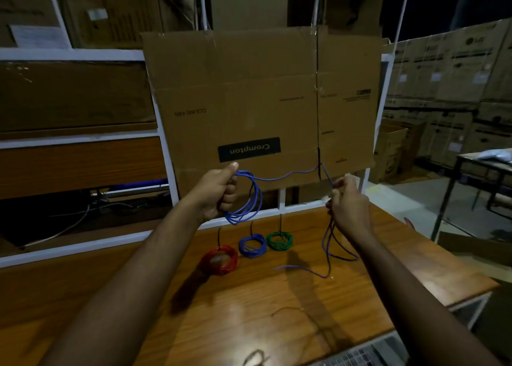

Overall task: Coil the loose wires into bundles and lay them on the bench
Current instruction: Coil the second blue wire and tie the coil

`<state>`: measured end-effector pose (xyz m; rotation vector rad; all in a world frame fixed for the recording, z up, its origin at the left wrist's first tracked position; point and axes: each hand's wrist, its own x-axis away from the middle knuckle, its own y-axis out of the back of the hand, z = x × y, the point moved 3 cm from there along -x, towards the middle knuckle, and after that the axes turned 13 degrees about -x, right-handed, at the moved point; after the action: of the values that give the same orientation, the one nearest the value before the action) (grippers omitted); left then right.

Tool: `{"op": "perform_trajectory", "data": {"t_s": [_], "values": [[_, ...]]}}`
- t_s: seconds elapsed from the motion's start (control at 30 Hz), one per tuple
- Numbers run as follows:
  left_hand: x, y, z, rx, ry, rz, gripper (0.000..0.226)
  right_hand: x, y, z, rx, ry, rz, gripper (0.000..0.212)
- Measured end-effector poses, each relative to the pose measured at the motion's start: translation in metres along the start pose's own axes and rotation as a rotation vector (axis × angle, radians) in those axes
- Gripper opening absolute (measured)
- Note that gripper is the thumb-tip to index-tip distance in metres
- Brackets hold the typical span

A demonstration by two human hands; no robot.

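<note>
Left hand (pixel 219 192) fingers curl around the springy blue coil (pixel 246 199); right hand (pixel 347 203) fingers pinch the light, limp wire tail (pixel 332 243) trailing below onto the surface (pixel 277 310).

We read "Crompton" upside down, in pale letters on a black label (pixel 249 149), low on the flattened cardboard box (pixel 263 102) standing behind the bench. Left of it on the same box we read "CEILING FAN" (pixel 190 112), also upside down and faint. On the stacked cartons (pixel 454 69) at right we make out an "LG" logo (pixel 474 40) near the top. Other print on the box and cartons, and the paper sheet (pixel 38 36) at upper left, is too blurred for us to read.
</note>
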<state>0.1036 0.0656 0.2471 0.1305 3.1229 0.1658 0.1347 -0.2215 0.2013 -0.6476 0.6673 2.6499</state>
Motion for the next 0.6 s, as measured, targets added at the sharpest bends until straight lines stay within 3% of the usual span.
{"op": "perform_trajectory", "data": {"t_s": [0.1, 0.23, 0.43, 0.6], "values": [[0.002, -0.005, 0.000, 0.053, 0.033, 0.115, 0.043, 0.003, 0.005, 0.006, 0.248, 0.060, -0.052, 0.022], [0.003, -0.011, -0.003, 0.260, 0.058, 0.173, 0.044, 0.018, -0.005, 0.011, 0.532, 0.093, 0.101, 0.023], [-0.004, -0.012, -0.007, 0.484, 0.056, 0.085, 0.047, 0.064, -0.038, 0.030, 0.460, 0.249, 0.554, 0.027], [-0.010, -0.020, 0.002, 0.499, 0.067, 0.081, 0.047, 0.081, -0.043, 0.064, 0.361, 0.559, 0.755, 0.036]]}}
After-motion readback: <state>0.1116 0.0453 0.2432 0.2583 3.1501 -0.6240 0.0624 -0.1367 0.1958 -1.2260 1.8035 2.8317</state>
